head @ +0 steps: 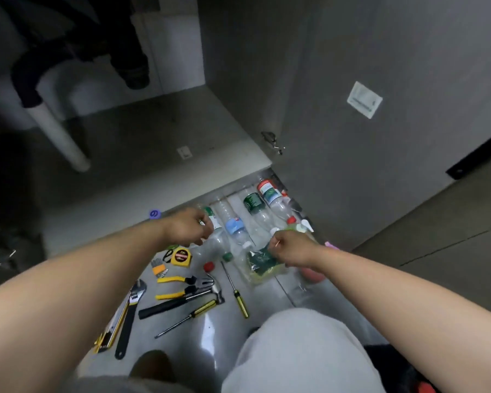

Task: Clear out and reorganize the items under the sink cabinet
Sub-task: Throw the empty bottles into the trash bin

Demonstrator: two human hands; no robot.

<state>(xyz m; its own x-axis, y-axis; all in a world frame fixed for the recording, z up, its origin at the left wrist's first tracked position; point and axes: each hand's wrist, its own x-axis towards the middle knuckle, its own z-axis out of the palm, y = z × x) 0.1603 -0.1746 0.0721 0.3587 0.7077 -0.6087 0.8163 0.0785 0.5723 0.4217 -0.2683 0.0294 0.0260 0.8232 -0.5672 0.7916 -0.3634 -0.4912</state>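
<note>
The sink cabinet (142, 143) stands open ahead, with a white drain pipe (60, 134) inside. Several empty plastic bottles (255, 205) lie in a row on the floor before it. My left hand (192, 226) is curled over a clear bottle with a green-and-white label (214, 222) and grips it. My right hand (289, 246) holds a clear plastic bag of green scouring pads (262, 263) and pinches a thin small stick between its fingers.
Tools lie on the floor near my knees: yellow tape measure (181, 257), pliers (176, 286), hammer (182, 300), two screwdrivers (237, 290), an adjustable wrench (131, 316). The open cabinet door (380, 123) stands at right. My knee (298, 350) is in the foreground.
</note>
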